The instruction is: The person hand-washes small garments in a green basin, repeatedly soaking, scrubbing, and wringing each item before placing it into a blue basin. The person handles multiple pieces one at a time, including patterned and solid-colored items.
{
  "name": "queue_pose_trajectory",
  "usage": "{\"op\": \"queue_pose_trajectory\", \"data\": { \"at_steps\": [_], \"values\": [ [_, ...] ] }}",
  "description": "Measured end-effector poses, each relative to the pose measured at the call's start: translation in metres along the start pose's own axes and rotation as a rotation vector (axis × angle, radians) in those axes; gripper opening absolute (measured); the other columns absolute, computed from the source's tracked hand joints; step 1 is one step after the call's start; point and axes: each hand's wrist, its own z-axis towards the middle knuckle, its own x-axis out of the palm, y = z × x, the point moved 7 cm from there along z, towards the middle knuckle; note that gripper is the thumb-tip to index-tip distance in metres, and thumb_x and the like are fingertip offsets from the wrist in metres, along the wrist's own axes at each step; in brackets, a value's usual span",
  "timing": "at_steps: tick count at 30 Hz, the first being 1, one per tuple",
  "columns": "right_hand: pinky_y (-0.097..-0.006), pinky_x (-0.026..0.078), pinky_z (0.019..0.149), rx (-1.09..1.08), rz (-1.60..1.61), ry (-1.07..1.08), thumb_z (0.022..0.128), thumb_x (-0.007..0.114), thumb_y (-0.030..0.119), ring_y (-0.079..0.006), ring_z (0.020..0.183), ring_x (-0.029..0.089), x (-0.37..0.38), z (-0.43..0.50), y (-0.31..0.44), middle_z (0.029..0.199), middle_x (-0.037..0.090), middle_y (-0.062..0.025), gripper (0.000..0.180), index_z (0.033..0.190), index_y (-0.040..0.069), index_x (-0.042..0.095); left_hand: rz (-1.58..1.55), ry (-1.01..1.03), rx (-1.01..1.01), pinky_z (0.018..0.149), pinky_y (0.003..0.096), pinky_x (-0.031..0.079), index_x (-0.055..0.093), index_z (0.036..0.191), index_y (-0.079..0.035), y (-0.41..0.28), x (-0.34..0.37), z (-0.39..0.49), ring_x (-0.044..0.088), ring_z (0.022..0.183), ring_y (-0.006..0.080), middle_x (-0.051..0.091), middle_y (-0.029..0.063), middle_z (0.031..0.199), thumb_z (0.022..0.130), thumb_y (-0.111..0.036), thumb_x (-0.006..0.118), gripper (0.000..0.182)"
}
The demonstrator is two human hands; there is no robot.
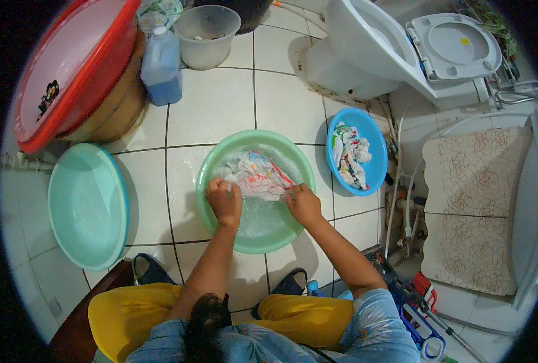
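Observation:
A wet white cloth (262,177) with red edging and coloured print lies in soapy water in a round green plastic basin (256,248) on the tiled floor. My left hand (224,199) is closed on the cloth's left end, at the basin's left side. Gripping its right end near the red edging is my right hand (303,204). The cloth stretches between the two hands over the upper half of the water, with suds around it. The fingertips of both hands are partly hidden by the cloth and water.
Right of the basin stands a blue basin (380,154) of crumpled cloths. To the left are a pale green basin (87,208) and a large red basin (81,77). A jug of blue liquid (162,68), a translucent bucket (204,47) and a toilet (355,59) stand beyond.

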Motion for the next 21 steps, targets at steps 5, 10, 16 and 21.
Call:
{"op": "queue_pose_trajectory", "data": {
  "at_steps": [5, 10, 16, 21],
  "values": [
    [-0.0489, 0.047, 0.089, -0.411, -0.124, -0.347, 0.081, 0.065, 0.030, -0.0343, 0.115, 0.051, 0.025, 0.012, 0.061, 0.132, 0.048, -0.0167, 0.040, 0.118, 0.015, 0.063, 0.169, -0.019, 0.187, 0.098, 0.0452, 0.037, 0.058, 0.100, -0.005, -0.019, 0.003, -0.020, 0.046, 0.116, 0.0342, 0.052, 0.0127, 0.116, 0.076, -0.016, 0.067, 0.028],
    [-0.0504, 0.047, 0.085, -0.075, 0.254, 0.031, 0.083, 0.060, 0.040, -0.0358, 0.103, 0.059, 0.062, 0.069, 0.044, 0.115, 0.063, -0.0160, 0.032, 0.091, 0.012, 0.072, 0.287, 0.408, 0.063, 0.095, 0.0445, 0.042, 0.056, 0.111, -0.007, 0.012, 0.029, 0.002, 0.045, 0.116, 0.0375, 0.049, 0.0150, 0.122, 0.081, -0.005, 0.059, 0.030],
    [-0.0445, 0.051, 0.074, 0.224, 0.171, -0.131, 0.086, 0.056, 0.048, -0.0349, 0.080, 0.065, 0.047, 0.074, 0.007, 0.082, 0.068, -0.0188, 0.044, 0.084, 0.007, 0.071, 0.393, 0.444, -0.048, 0.096, 0.0421, 0.042, 0.053, 0.119, -0.002, 0.033, 0.040, -0.007, 0.046, 0.116, 0.0372, 0.047, 0.0192, 0.122, 0.083, -0.001, 0.055, 0.036],
    [-0.0397, 0.051, 0.075, 0.168, 0.041, 0.171, 0.085, 0.059, 0.047, -0.0337, 0.083, 0.065, 0.063, 0.068, 0.039, 0.082, 0.067, -0.0180, 0.043, 0.083, 0.006, 0.071, 0.307, 0.519, 0.045, 0.100, 0.0387, 0.040, 0.048, 0.127, 0.000, 0.022, 0.050, -0.030, 0.045, 0.118, 0.0357, 0.048, 0.0190, 0.125, 0.083, -0.011, 0.061, 0.047]
  ]
}}
